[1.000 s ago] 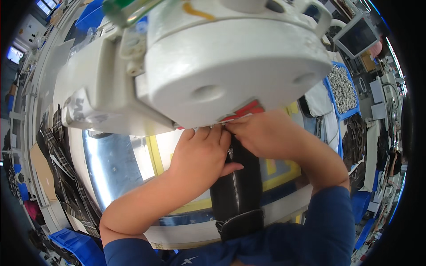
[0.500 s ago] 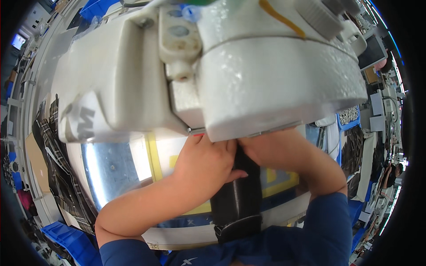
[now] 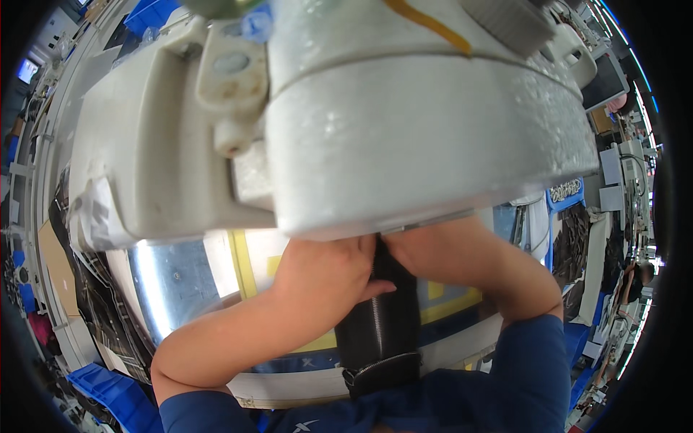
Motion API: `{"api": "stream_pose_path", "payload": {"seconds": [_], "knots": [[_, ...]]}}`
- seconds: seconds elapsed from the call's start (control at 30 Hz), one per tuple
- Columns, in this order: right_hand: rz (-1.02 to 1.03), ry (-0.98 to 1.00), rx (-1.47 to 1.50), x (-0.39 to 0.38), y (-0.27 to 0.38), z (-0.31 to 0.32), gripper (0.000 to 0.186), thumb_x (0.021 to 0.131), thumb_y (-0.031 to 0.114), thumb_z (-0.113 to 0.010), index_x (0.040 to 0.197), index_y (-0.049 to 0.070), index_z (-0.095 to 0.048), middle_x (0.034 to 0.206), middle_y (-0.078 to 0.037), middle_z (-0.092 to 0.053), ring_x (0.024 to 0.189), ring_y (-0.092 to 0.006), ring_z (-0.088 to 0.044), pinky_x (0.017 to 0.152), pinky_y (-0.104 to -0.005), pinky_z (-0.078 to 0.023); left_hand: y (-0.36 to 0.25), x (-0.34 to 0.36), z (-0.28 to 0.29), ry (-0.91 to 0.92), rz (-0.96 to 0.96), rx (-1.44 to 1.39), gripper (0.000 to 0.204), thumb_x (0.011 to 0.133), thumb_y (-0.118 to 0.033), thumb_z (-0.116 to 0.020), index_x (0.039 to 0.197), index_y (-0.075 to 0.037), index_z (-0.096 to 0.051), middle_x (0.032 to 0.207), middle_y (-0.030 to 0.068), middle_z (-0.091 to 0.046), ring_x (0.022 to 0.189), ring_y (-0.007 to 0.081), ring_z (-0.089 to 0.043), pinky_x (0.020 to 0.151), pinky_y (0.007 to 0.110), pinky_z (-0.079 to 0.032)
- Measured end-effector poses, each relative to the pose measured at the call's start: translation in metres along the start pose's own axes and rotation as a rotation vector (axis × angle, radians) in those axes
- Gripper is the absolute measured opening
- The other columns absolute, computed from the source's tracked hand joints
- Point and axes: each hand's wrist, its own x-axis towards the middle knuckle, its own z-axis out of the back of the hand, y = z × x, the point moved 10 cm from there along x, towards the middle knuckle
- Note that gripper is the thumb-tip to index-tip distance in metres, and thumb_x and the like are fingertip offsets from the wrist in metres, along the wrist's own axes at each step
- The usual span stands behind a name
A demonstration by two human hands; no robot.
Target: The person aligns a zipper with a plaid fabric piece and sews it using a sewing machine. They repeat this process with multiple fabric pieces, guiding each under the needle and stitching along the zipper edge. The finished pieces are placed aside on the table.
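Both hands are at the machine (image 3: 426, 137), whose white head hides most of the fingers. The left hand (image 3: 328, 270) is bent, its thumb out over the black cloth (image 3: 354, 343); the right hand (image 3: 440, 249) is on the opposite side of the cloth. How far either grip is open, and whether it pinches anything, cannot be told. The cloth passes between the hands and runs back from them toward the body, with a silver zip (image 3: 377, 328) down its length. Progress, as judged: the zip is in place on the stretch nearest the body; the stretch ahead of the fingers is covered, so finished and remaining work there cannot be confirmed. The main obstruction is the machine head itself — it blocks sight of the contact point. Left of the grip are a shiny metal plate (image 3: 177, 281) and plaid cloth (image 3: 108, 310); well to the right, a blue tray (image 3: 554, 206) with metal pieces.
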Motion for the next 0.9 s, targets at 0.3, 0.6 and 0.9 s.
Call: {"api": "stream_pose_path", "payload": {"seconds": [0.3, 0.6, 0.9], "knots": [[-0.029, -0.017, 0.068, -0.001, 0.004, 0.004, 0.021, 0.088, 0.017, -0.068, 0.102, 0.003, -0.075, 0.106, -0.007, -0.072, 0.096, -0.0257, -0.072, 0.073, -0.0413, -0.059, -0.001, -0.005, 0.006, -0.034, -0.017, 0.065, 0.076, 0.076, -0.063, -0.083, 0.115, 0.002, -0.071, 0.116, 0.0116, -0.069, 0.112, 0.0290, -0.063, 0.101, 0.041, -0.048], [-0.013, 0.046, 0.146, -0.013, -0.006, -0.018, 0.022, 0.090, 0.014, -0.063, 0.104, 0.000, -0.073, 0.108, -0.012, -0.072, 0.088, -0.0300, -0.076, 0.068, -0.0423, -0.063, -0.003, -0.003, 0.008, -0.004, -0.044, -0.025, 0.096, 0.071, -0.059, -0.089, 0.133, 0.009, -0.064, 0.142, 0.0250, -0.064, 0.133, 0.0419, -0.060, 0.118, 0.051, -0.041], [-0.083, 0.076, 0.151, -0.062, -0.036, -0.006, 0.030, 0.098, 0.019, -0.064, 0.121, 0.003, -0.075, 0.133, -0.012, -0.073, 0.105, -0.0298, -0.076, 0.083, -0.0418, -0.063, -0.024, 0.001, -0.009, -0.065, -0.166, 0.003, 0.092, 0.081, -0.063, -0.081, 0.136, 0.008, -0.064, 0.147, 0.0249, -0.063, 0.132, 0.0407, -0.061, 0.110, 0.053, -0.045]]}}
